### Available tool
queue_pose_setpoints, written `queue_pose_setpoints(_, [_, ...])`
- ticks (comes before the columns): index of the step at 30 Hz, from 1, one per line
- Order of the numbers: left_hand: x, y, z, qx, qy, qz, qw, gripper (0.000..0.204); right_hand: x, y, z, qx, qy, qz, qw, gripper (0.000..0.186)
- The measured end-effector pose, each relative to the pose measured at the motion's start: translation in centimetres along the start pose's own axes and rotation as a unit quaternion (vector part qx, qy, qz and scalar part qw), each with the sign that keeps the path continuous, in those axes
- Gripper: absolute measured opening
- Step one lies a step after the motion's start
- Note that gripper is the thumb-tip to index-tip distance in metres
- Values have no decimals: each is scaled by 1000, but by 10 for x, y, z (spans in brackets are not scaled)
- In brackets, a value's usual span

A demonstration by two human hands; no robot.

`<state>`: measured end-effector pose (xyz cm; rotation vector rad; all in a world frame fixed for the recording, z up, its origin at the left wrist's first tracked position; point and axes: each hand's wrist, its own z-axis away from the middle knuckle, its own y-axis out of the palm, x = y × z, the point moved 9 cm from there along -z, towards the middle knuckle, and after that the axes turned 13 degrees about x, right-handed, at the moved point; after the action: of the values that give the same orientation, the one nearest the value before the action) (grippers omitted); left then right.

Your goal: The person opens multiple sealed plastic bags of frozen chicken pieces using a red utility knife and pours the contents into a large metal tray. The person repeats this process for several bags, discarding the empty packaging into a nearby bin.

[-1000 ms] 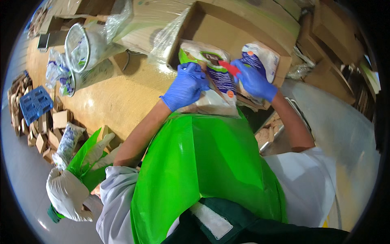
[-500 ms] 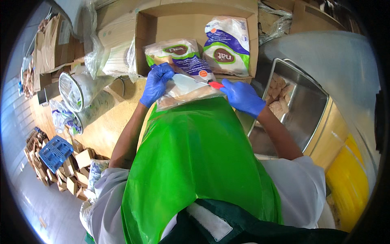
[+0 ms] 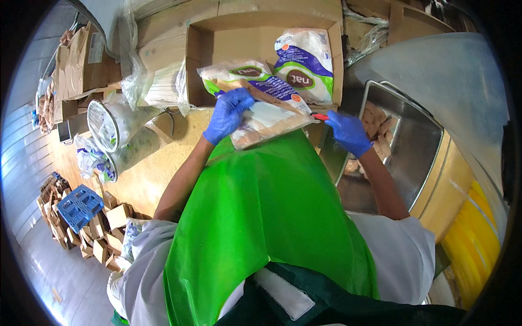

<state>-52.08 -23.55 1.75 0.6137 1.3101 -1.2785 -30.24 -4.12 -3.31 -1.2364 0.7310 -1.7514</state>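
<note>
My left hand [image 3: 230, 114], in a blue glove, is closed on the near part of a plastic bag of pale raw meat [image 3: 260, 132]. The bag has a white, purple and green print; its far end leans into a shallow cardboard box [image 3: 261, 30], and its near end hangs over the front edge. My right hand [image 3: 349, 133], also gloved in blue, grips a small red-handled knife [image 3: 321, 116]. The knife's dark tip is at the bag's right edge, and the blade is hard to make out. Another printed bag [image 3: 304, 62] lies in the box at the right.
A metal tub [image 3: 410, 174] with pale meat pieces [image 3: 379, 127] stands right of my right arm. Clear plastic bags on a ring holder [image 3: 103, 126] are at the left. Farther left on the floor lie cardboard pieces [image 3: 117, 216] and a blue crate [image 3: 80, 206].
The knife has moved right, from over the bag to its right edge. My left hand and the bag's near end have shifted right too.
</note>
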Motion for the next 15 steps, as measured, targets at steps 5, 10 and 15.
queue_pose_setpoints(5, [-26,36,-6,50,55,-69,995,10,-49,-23,-12,-69,65,-23,995,21])
queue_pose_setpoints(10, [-51,43,-10,23,87,-94,991,14,-61,-16,-36,-83,151,-72,982,12])
queue_pose_setpoints(15, [-41,39,-2,-14,81,-58,995,13,-56,-17,-54,-100,152,-71,981,12])
